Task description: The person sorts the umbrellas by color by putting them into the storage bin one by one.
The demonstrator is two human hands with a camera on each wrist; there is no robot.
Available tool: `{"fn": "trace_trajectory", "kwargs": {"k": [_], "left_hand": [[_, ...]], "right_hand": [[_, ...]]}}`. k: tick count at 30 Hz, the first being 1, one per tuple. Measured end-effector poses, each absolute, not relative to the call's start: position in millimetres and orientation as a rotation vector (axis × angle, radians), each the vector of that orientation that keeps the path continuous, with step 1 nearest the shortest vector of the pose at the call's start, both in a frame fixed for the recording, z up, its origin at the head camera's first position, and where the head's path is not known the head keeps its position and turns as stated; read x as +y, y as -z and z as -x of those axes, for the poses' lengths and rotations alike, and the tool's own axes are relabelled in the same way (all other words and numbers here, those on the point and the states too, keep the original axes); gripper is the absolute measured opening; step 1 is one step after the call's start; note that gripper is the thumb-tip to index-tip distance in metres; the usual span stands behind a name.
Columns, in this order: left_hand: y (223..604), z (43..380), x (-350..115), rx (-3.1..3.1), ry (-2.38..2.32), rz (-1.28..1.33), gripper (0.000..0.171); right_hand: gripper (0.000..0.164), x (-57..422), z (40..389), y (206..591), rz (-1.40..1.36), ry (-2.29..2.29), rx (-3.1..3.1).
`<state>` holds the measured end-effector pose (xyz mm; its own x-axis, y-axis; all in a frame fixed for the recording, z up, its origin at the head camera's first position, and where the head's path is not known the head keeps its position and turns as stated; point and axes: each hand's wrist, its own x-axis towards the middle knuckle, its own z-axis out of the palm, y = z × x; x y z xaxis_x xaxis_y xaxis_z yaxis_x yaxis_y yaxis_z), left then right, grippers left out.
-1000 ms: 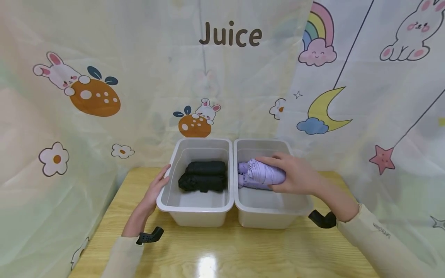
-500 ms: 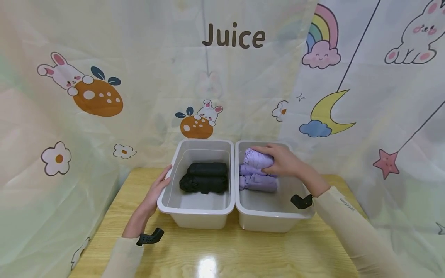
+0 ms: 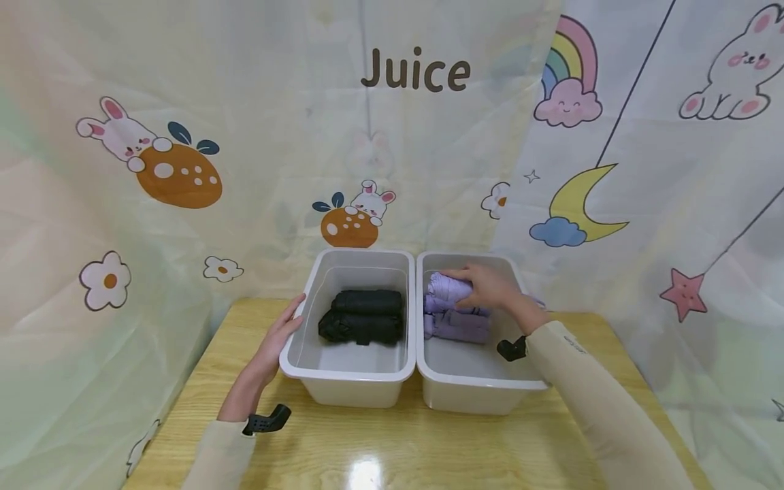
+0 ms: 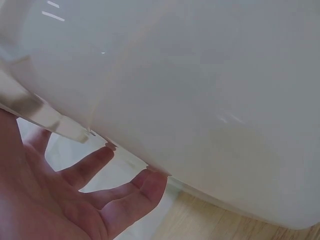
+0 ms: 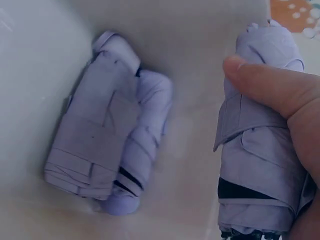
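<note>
In the head view, my right hand (image 3: 491, 287) is down inside the right bin (image 3: 484, 391), holding a light purple folded umbrella (image 3: 449, 287). The right wrist view shows the thumb lying across this umbrella's wrapped canopy (image 5: 260, 160). Two more purple folded umbrellas (image 5: 90, 125) lie side by side on that bin's floor, apart from the held one. My left hand (image 3: 275, 340) rests against the outer side of the left bin (image 3: 349, 391). Its fingertips (image 4: 154, 182) touch the bin wall just under the rim. Two black folded umbrellas (image 3: 364, 327) lie in the left bin.
Both bins stand side by side with rims nearly touching on a wooden table (image 3: 318, 449). A printed curtain (image 3: 269, 156) hangs right behind them and along both sides.
My right hand has carried the held purple umbrella towards the back of the right bin, then lowered it, uncovering the other purple ones. The left hand stays on the left bin.
</note>
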<state>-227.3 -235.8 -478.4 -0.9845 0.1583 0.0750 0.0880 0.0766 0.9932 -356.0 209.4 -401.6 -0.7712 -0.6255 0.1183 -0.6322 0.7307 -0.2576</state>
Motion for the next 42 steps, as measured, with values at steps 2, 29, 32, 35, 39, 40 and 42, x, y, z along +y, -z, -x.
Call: {"fn": "trace_trajectory", "kwargs": {"k": [2,29,32,35,39,40,42], "left_hand": [[479,227,-235,2.267,-2.079,-0.264,0.057],[481,228,-235,2.279,-2.06,-0.208,0.057],[481,228,-235,2.281,-2.06,-0.198,0.057],[481,228,-235,2.291,-2.053,-0.181,0.057],[480,226,-235,2.301,-2.048,-0.176,0.057],[481,226,-235,2.304,-2.047,-0.179,0.057],[481,225,-236,2.303,-2.046,-0.185,0.057]], "right_hand": [[0.083,210,358,407,-1.03,-0.468,-2.93],[0.081,199,377,452,-1.145,-0.412,-3.04],[0.081,197,377,451,-1.131,-0.414,-3.061],[0.083,196,377,451,-1.116,-0.483,-3.071],[0.082,195,379,457,-1.123,-0.601,-3.076],[0.082,195,379,460,-1.115,-0.616,-3.09],[0.082,194,380,466,-1.109,-0.639,-3.117]]}}
